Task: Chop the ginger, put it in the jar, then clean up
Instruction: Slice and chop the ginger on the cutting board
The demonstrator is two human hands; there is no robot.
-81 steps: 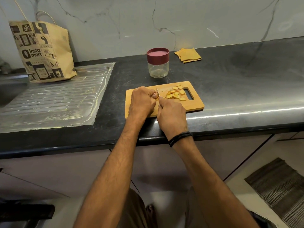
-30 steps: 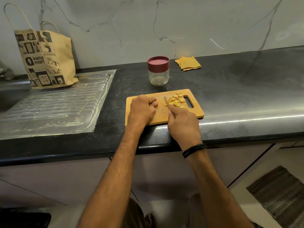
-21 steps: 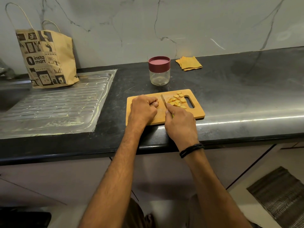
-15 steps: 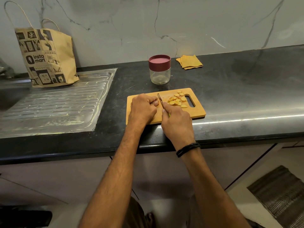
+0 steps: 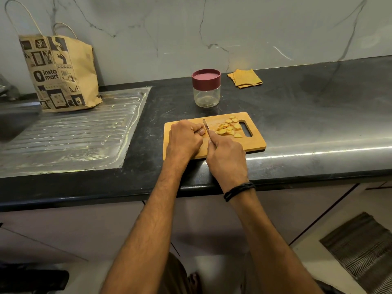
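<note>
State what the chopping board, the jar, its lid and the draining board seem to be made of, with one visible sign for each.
Chopping board: probably wood or bamboo, matt; even tan colour.
Jar: clear glass or plastic, cannot tell which; the counter shows through it.
Lid: likely plastic; opaque maroon, smooth.
Draining board: apparently stainless steel; grey, ribbed, with bright reflections.

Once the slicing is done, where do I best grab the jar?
Probably grip the jar round its glass body, below the lid, from the right: it stands upright with the board close in front, and the lid is left free to twist off.
</note>
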